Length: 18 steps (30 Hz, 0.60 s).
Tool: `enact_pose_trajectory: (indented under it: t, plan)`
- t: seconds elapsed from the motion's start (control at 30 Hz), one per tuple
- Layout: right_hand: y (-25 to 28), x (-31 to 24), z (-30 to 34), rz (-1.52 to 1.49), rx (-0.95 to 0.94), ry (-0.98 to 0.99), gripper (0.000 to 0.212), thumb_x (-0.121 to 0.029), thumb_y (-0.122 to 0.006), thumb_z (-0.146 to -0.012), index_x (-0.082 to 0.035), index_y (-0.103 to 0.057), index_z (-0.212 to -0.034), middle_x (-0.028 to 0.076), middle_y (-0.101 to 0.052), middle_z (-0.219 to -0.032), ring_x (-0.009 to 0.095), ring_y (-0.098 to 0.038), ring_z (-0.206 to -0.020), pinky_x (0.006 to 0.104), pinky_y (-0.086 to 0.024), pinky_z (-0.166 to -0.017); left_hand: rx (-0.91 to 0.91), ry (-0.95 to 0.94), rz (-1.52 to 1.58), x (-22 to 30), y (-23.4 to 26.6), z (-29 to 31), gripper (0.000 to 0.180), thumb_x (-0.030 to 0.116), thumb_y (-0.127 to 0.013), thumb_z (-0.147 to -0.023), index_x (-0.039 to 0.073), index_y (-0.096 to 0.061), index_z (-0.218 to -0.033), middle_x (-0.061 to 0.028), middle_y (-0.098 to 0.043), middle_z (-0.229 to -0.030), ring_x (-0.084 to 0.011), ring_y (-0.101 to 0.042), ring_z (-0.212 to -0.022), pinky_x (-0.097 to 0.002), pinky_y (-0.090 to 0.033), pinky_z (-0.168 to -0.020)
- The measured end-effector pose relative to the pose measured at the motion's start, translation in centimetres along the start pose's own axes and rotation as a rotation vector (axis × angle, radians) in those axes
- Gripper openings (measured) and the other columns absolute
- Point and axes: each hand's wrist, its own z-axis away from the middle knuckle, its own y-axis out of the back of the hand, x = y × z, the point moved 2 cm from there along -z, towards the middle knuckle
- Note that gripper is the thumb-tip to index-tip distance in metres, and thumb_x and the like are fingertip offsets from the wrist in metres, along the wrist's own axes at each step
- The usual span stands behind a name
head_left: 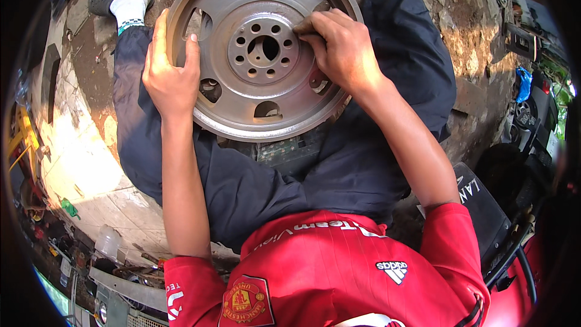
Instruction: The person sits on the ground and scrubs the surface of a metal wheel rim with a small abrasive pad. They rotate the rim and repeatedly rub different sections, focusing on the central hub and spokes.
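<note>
A bare grey metal wheel rim (266, 104) lies across my legs, its face with a centre hole and a ring of bolt holes turned up. My left hand (172, 79) straddles its left edge, the thumb over the lip and the long fingers along the outside. Near the right of the hub, my right hand (342, 45) presses down on the face with fingertips pinched together. Those fingertips look dark, and whatever they pinch is too small or hidden to name.
Under the rim shows part of a dark seat or crate (289, 152). Rough stone paving surrounds my feet. To the right are a black panel (469, 206), a blue plastic bag (524, 83) and vehicle parts. Lower left holds a clear plastic container (109, 242) among scrap.
</note>
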Motion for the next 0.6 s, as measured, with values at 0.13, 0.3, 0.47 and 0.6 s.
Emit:
enact_pose_trajectory:
  t: [0.13, 0.3, 0.47, 0.6]
  plan:
    - [-0.7, 0.1, -2.2, 0.03, 0.016, 0.012, 0.011, -0.009, -0.081, -0.087, -0.006, -0.077, -0.097, 0.014, -0.075, -0.089, 0.034, -0.074, -0.086, 0.0441, -0.06, -0.074, 0.047, -0.043, -0.009, -0.2, 0.0, 0.0, 0.057, 0.016, -0.079, -0.095, 0.01, -0.064, -0.149, -0.018, -0.076, -0.129, -0.0366, -0.074, -0.116, -0.0442, -0.059, -0.1]
    - [-0.2, 0.0, -0.9, -0.009, -0.014, -0.015, 0.01, -0.007, -0.079, -0.086, -0.006, -0.078, -0.097, 0.013, -0.076, -0.089, 0.035, -0.074, -0.088, 0.044, -0.06, -0.078, 0.064, -0.078, 0.01, -0.4, 0.0, 0.0, 0.056, 0.016, -0.079, -0.095, 0.011, -0.064, -0.149, -0.0175, -0.077, -0.121, -0.0364, -0.076, -0.11, -0.044, -0.06, -0.096]
    - [0.0, 0.1, -1.0, -0.024, -0.033, -0.03, 0.015, -0.007, -0.082, -0.085, -0.006, -0.079, -0.099, 0.013, -0.077, -0.09, 0.034, -0.075, -0.087, 0.0418, -0.061, -0.077, 0.056, -0.05, 0.0, -0.1, 0.0, 0.0, 0.057, 0.015, -0.079, -0.094, 0.011, -0.065, -0.149, -0.0173, -0.077, -0.121, -0.0363, -0.076, -0.11, -0.044, -0.06, -0.097]
    - [-1.3, -0.3, -3.3, 0.011, 0.005, -0.018, 0.012, -0.011, -0.081, -0.086, -0.006, -0.078, -0.097, 0.014, -0.076, -0.087, 0.036, -0.074, -0.085, 0.0442, -0.06, -0.077, 0.067, -0.059, 0.008, -0.1, 0.0, -0.1, 0.056, 0.014, -0.079, -0.094, 0.01, -0.065, -0.149, -0.0174, -0.077, -0.12, -0.036, -0.076, -0.109, -0.0442, -0.06, -0.096]
